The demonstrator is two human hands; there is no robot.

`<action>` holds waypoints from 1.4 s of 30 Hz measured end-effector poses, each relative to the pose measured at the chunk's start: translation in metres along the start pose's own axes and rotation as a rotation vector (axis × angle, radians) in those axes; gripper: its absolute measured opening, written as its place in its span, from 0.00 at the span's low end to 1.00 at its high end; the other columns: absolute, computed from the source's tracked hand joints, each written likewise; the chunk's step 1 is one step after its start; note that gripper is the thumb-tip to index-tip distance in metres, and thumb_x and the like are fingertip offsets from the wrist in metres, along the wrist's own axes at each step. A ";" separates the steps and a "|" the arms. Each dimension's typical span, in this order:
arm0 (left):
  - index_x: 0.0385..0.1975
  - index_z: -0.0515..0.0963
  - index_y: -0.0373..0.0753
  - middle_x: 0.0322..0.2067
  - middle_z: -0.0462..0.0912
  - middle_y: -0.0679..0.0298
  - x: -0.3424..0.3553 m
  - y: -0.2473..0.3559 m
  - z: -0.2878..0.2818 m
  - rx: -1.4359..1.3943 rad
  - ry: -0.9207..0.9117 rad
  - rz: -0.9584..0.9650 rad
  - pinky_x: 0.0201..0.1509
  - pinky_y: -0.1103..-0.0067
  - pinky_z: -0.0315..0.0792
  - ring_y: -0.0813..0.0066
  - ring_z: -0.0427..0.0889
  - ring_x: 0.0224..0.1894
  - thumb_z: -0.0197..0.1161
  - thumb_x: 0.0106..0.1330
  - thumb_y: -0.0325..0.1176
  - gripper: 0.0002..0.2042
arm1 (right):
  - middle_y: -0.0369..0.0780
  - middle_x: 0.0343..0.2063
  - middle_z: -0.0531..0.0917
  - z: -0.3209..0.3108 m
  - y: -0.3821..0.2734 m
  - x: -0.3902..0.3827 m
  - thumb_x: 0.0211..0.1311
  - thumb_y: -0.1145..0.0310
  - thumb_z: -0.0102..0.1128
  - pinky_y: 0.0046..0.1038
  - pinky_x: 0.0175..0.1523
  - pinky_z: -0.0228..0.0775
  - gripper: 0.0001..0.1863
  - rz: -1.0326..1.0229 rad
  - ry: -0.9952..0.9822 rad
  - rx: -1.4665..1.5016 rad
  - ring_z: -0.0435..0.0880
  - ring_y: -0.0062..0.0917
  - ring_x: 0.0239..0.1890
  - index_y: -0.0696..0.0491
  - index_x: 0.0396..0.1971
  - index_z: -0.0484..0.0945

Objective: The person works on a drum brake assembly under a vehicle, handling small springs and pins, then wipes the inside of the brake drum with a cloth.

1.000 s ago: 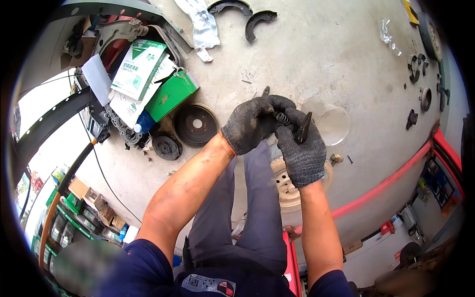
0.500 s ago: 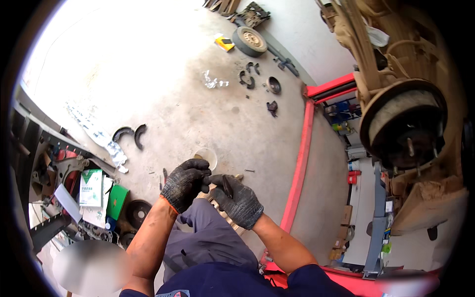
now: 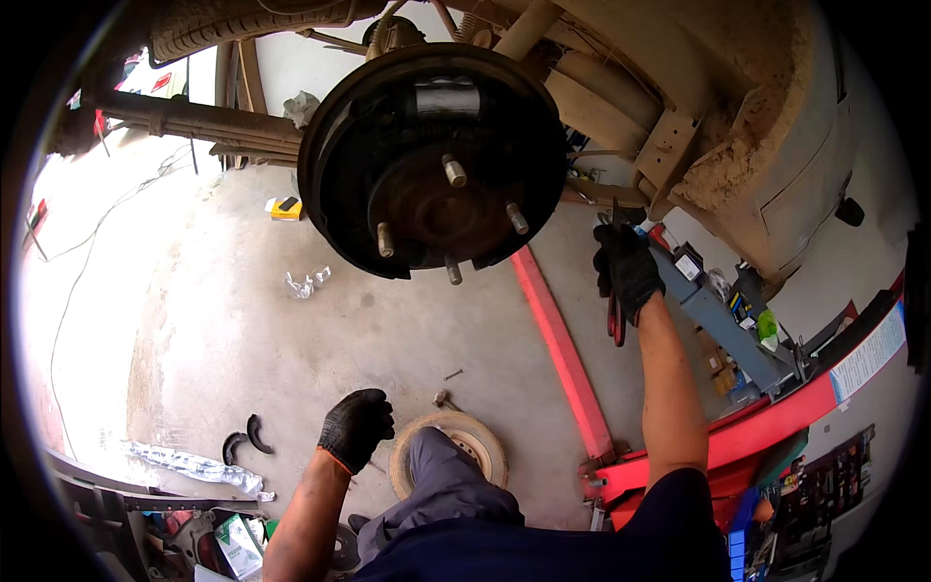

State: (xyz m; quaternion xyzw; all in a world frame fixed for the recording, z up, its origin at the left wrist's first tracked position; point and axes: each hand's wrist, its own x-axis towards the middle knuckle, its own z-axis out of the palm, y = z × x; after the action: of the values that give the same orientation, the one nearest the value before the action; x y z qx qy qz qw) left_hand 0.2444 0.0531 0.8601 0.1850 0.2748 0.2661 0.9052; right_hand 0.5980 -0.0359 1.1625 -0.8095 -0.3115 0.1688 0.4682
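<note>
A bare wheel hub (image 3: 451, 209) with several studs hangs at the top middle, in front of the round, dark brake backing plate (image 3: 320, 165). My right hand (image 3: 626, 267), in a dark glove, is raised to the right of the plate and apart from it. Its fingers wrap round pliers with red handles (image 3: 617, 322), the jaws pointing up. Lower down and left of centre is my gloved left hand (image 3: 357, 427), fingers curled closed; whatever they hold, if anything, is hidden. Beneath my leg lies a tyre with a rim (image 3: 398, 466), a hammer (image 3: 444, 400) beside it.
Two curved brake shoes (image 3: 246, 439) and a crumpled silver wrapper (image 3: 194, 466) lie on the floor at left. A red lift arm (image 3: 562, 359) crosses the floor on the right. Dusty axle and body parts (image 3: 606, 107) hang overhead. A yellow box (image 3: 284, 209) sits farther back.
The view has swung up and right, bringing the hub to the top middle. My hands, close together before, are now apart; the right is raised beside the hub with the pliers.
</note>
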 end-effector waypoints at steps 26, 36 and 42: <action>0.52 0.71 0.26 0.46 0.81 0.45 -0.031 0.038 0.209 0.034 0.173 0.509 0.55 0.66 0.81 0.54 0.85 0.48 0.55 0.71 0.25 0.13 | 0.48 0.51 0.81 -0.044 0.004 0.133 0.70 0.62 0.55 0.37 0.58 0.72 0.17 -1.053 0.177 -0.986 0.80 0.41 0.54 0.57 0.50 0.79; 0.66 0.66 0.37 0.58 0.77 0.49 -0.052 0.012 0.226 -0.384 -0.226 0.723 0.66 0.61 0.66 0.54 0.76 0.60 0.50 0.74 0.44 0.25 | 0.40 0.35 0.82 0.105 -0.011 -0.035 0.57 0.73 0.67 0.33 0.41 0.76 0.14 -1.233 -0.739 -0.145 0.80 0.35 0.35 0.49 0.45 0.81; 0.64 0.68 0.34 0.56 0.78 0.51 -0.060 0.014 0.213 -0.427 -0.104 0.692 0.61 0.66 0.71 0.60 0.79 0.56 0.54 0.72 0.40 0.24 | 0.41 0.34 0.82 0.122 -0.023 -0.051 0.57 0.71 0.69 0.30 0.40 0.75 0.16 -1.235 -0.714 -0.340 0.82 0.31 0.36 0.45 0.47 0.82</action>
State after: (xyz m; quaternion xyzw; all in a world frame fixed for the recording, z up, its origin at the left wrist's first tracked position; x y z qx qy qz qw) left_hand 0.3237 -0.0111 1.0565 0.0876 0.0887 0.5963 0.7931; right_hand 0.4824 0.0186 1.1201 -0.4435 -0.8665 0.0767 0.2159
